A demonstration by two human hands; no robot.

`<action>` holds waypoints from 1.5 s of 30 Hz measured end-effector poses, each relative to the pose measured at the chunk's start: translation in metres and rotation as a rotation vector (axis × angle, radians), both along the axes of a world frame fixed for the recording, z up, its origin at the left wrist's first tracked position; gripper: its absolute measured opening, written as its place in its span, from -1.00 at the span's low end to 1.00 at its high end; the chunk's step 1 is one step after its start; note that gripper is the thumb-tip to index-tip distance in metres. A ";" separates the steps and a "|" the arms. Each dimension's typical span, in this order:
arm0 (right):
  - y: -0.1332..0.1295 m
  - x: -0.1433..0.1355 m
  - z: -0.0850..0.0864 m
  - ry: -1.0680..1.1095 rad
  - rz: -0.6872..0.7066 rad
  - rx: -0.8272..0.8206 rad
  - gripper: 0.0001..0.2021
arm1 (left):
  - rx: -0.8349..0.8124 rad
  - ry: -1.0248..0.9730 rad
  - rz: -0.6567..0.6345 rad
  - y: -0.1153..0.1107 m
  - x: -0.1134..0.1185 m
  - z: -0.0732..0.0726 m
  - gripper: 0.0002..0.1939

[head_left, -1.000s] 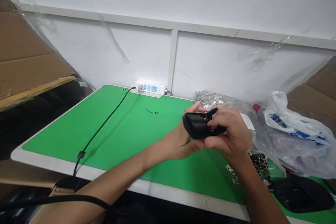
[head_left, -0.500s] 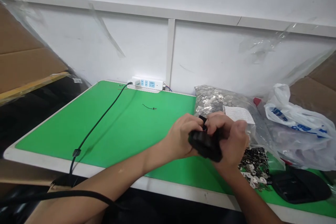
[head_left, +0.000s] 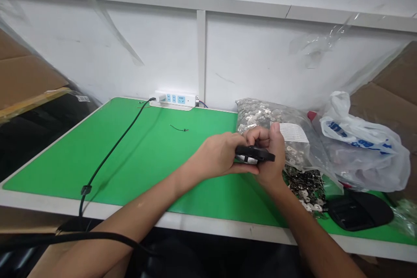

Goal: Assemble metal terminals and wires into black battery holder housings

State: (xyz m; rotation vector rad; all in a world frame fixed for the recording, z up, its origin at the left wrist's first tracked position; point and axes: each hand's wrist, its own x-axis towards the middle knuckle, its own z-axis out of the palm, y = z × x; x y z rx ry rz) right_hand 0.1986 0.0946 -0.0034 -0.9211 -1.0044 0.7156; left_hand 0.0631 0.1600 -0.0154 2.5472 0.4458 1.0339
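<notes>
Above the green table mat, my left hand (head_left: 216, 154) is closed on the left end of a black plastic part (head_left: 257, 153), seen nearly edge-on, with a silvery patch on its underside. On the far and right side, my right hand (head_left: 273, 152) grips the same part, fingers curled behind it and thumb pointing up. Its fingertips are partly hidden. Just behind the hands lies a clear bag of small metal pieces (head_left: 257, 113) with a white label. Loose metal contacts and springs (head_left: 306, 191) are heaped to the right of my right wrist.
A black plastic housing (head_left: 361, 210) lies near the front right edge, below a white plastic bag (head_left: 365, 152). By the wall stands a power strip (head_left: 177, 98), its black cable (head_left: 114, 147) crossing the mat's left. A short thin wire (head_left: 178, 129) lies mid-mat. Cardboard boxes flank the table.
The black part has turned from showing its broad face to nearly edge-on, and both hands have shifted on it. The whole view has moved slightly.
</notes>
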 end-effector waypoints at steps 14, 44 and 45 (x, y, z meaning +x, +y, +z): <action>0.002 0.006 -0.001 -0.074 0.118 0.051 -0.33 | 0.341 -0.145 -0.003 0.000 0.002 -0.003 -0.40; -0.016 -0.012 0.003 -0.296 -0.219 0.534 -0.48 | 0.738 -0.323 -0.088 -0.004 -0.008 0.011 -0.84; -0.017 -0.011 0.004 -0.295 -0.222 0.528 -0.47 | 0.736 -0.320 -0.088 -0.005 -0.008 0.012 -0.83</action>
